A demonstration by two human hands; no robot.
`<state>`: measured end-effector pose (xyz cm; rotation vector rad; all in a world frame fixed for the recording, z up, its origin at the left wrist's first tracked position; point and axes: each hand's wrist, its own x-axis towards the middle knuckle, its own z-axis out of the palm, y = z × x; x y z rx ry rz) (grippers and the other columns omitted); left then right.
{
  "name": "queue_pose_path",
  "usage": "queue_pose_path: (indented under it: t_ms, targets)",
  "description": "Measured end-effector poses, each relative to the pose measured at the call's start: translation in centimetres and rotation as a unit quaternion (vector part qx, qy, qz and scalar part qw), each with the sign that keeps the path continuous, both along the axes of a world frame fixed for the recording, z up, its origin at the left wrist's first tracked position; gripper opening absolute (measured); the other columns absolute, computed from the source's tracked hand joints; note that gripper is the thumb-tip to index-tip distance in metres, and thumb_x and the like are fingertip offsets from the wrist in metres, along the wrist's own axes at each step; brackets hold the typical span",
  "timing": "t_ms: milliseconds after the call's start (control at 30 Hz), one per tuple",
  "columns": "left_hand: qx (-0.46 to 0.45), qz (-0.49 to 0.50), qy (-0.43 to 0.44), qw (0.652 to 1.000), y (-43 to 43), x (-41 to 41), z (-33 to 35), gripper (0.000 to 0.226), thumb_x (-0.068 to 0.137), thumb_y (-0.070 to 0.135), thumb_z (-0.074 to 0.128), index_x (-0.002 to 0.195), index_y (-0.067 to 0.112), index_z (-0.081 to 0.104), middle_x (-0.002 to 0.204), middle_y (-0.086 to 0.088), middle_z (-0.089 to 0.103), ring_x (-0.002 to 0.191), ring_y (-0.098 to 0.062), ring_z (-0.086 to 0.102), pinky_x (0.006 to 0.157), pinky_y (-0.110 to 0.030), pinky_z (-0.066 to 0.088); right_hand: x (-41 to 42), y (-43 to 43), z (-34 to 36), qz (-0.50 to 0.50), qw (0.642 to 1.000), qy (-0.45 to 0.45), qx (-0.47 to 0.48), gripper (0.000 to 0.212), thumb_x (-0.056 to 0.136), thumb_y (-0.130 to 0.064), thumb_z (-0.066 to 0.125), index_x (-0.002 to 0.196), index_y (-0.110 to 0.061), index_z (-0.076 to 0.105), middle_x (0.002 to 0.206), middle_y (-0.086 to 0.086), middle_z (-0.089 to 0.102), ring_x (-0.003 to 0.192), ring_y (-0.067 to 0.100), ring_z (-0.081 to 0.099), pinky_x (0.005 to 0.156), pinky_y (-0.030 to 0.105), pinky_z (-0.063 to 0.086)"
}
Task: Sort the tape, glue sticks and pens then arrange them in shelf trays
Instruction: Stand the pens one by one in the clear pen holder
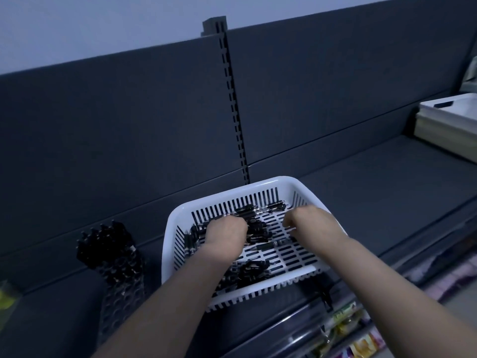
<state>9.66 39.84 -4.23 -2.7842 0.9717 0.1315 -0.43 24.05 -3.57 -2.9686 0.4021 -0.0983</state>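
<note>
My left grip was curled down among the pens, seemingly closed round a few to gather them. My right grip was curled close beside it, but I couldn't tell whether it held anything. The pens were slim, black and glossy, and lay jumbled around both grips in the white basket on the shelf. Left of the grips lay a pen bundle, probably already sorted.

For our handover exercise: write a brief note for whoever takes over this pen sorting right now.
Left hand: curled in the white basket, apparently gripping loose pens.
Right hand: curled beside it, grip hidden.
Done: a bunch of pens stands in the mesh holder, left of the basket.
To do: sort the many pens remaining in the basket. No tape or glue sticks visible.
</note>
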Motion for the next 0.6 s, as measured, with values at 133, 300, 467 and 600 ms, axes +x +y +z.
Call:
queue_pose_path:
  t_ms: [133,300,467,600]
  targets:
    - [0.024,-0.014,0.011,1.000,0.5,0.1,0.0,0.010,0.076,-0.008,0.057,0.073,0.001,0.059,0.065,0.001,0.050,0.063,-0.020,0.054,0.059,-0.032,0.047,0.7,0.5,0.3,-0.003,0.991,0.125,-0.039,0.028,0.087,0.002,0.048,0.110,-0.008,0.061,0.116,0.010,0.061,0.105,0.029,0.060,0.078,0.033,0.047]
    - [-0.079,-0.015,0.025,0.996,1.9,-0.1,1.3,0.010,0.083,0.016,0.057,0.089,0.021,0.064,0.084,0.006,0.064,0.082,-0.018,0.061,0.071,-0.034,0.055,1.0,1.0,0.0,0.001,0.988,0.143,-0.061,0.030,0.087,0.004,0.046,0.111,-0.009,0.059,0.116,0.009,0.060,0.104,0.028,0.060,0.079,0.035,0.048]
    - [-0.365,0.044,0.007,0.930,4.0,0.5,3.4,0.025,0.091,0.021,0.049,0.115,0.024,0.054,0.099,0.006,0.060,0.091,-0.014,0.058,0.083,-0.034,0.050,1.1,1.5,1.6,0.006,0.996,0.010,0.084,0.016,0.089,-0.017,0.059,0.103,-0.025,0.062,0.106,0.000,0.066,0.097,0.021,0.061,0.077,0.031,0.049]
    - [-0.520,0.073,-0.012,0.851,6.6,0.9,5.1,0.026,0.094,0.016,0.051,0.119,0.022,0.056,0.096,0.010,0.060,0.086,-0.008,0.059,0.081,-0.027,0.050,1.7,5.0,5.2,0.064,0.965,-0.148,0.206,0.016,0.085,-0.026,0.069,0.100,-0.023,0.063,0.091,-0.007,0.067,0.090,0.014,0.062,0.079,0.028,0.047]
